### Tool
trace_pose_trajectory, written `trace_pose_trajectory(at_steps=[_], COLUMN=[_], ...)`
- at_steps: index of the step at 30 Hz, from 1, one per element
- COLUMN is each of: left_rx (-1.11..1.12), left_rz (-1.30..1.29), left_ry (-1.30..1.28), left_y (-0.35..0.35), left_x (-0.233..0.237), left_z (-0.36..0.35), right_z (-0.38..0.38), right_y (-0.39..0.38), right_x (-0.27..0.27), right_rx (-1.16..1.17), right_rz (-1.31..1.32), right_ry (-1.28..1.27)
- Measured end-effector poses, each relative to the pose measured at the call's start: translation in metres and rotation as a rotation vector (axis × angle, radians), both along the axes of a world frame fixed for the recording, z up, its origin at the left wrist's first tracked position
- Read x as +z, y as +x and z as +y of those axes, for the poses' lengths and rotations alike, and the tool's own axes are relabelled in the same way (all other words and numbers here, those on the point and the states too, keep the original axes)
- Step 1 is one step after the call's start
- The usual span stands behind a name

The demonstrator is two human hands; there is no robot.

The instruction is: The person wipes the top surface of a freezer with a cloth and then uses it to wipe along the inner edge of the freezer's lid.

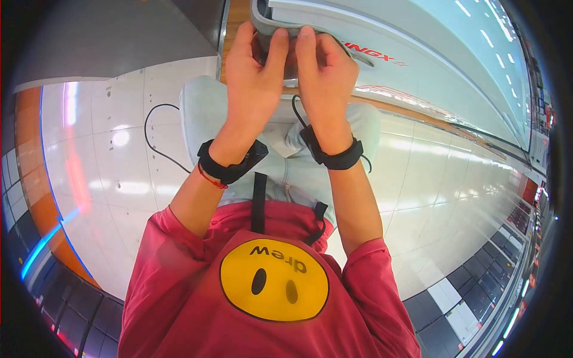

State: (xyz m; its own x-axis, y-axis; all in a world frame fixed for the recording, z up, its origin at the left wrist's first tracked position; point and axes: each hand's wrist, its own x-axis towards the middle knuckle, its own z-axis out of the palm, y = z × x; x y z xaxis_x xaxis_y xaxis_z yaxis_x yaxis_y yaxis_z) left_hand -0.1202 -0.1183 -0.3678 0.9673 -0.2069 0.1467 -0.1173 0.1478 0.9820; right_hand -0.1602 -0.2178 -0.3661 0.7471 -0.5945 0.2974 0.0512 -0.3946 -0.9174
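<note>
A grey, flexible strip (334, 31) that looks like a rubber seal runs along the edge of a white appliance (430, 65) with red "INGX" lettering. Near the strip's bent corner, my left hand (255, 77) is closed on it, thumb pressed against its lower edge. Just to the right, my right hand (323, 71) pinches the same strip, its thumb beside the left one. One end of the strip sticks out past the right fingers. The fingertips behind the strip are partly hidden.
A dark grey panel (119, 36) stands at the upper left. Beneath my knees lies a light tiled floor (119, 149). Black straps with cables circle both wrists. Dark and white boxes (456, 310) line the lower right.
</note>
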Motion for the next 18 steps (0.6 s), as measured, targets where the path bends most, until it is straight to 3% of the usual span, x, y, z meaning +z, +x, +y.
trace_pose_trajectory(at_steps=[18], left_rx=[0.01], left_rz=[-0.044], left_ry=[0.025], left_y=[-0.001], left_x=[-0.01], left_z=[0.0], right_z=[-0.004], right_y=[-0.002], right_x=[-0.006], right_rx=[0.001], right_rz=[0.046], right_ry=[0.088])
